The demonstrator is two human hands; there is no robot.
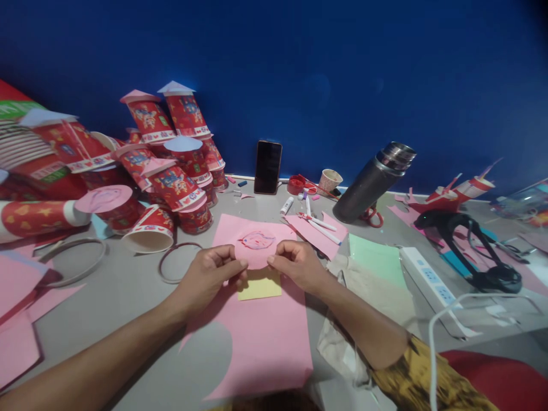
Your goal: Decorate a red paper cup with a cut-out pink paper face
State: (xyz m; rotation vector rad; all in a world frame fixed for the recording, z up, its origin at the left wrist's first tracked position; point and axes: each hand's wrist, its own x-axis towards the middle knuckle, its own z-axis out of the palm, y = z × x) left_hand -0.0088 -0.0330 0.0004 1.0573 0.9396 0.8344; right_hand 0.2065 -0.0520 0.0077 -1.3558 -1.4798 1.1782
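Between my two hands is a pink paper disc (257,257) with a red and blue drawing on it. My left hand (220,265) pinches its left edge between thumb and fingers. The right edge is pinched by my right hand (295,264). Below the disc, a yellow paper piece (259,287) shows on top of a large pink sheet (274,342) with a curved cut at its left. Behind my right hand lie white-handled scissors (321,225) on another pink piece (319,237). A glue tube (286,205) lies farther back.
Red paper cups (175,185) with paper tops are stacked at the left, near two rings (165,262). A phone (268,166) leans on the blue wall. A dark flask (370,185), power strip (428,277) and black headband (454,234) are at the right.
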